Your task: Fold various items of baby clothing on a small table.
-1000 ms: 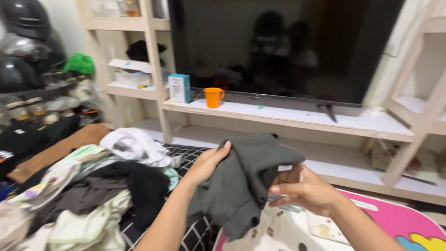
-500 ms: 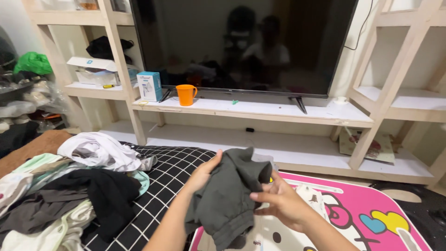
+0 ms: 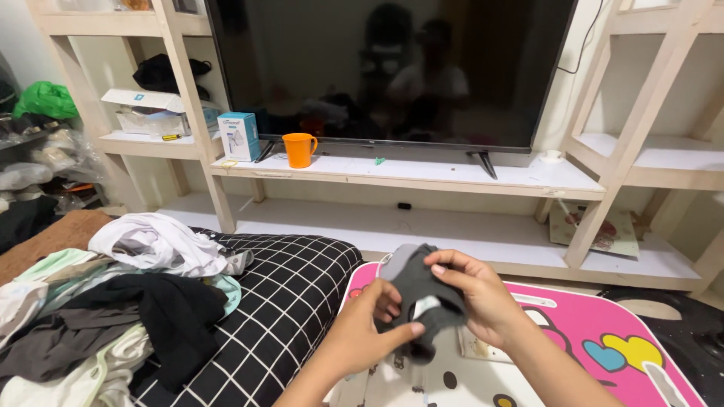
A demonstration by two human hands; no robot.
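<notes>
- Both hands grip a dark grey garment (image 3: pixel 419 303), bunched small above the pink lap table (image 3: pixel 603 332): left hand (image 3: pixel 371 332) pinches its lower edge, right hand (image 3: pixel 475 298) wraps the top.
- Folding looks nearly finished; the next move calls for a steady grip.
- The unsorted clothes pile (image 3: pixel 113 301) lies left of the table.

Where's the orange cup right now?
In the head view, the orange cup stands upper left on the white shelf under the television, just right of a small blue-and-white box.

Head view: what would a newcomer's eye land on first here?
Both hands, left hand and right hand, pinch a bunched dark grey garment over a pink cartoon table. Behind looms a big dark television, with an orange cup below it. A clothes pile lies left.
</notes>
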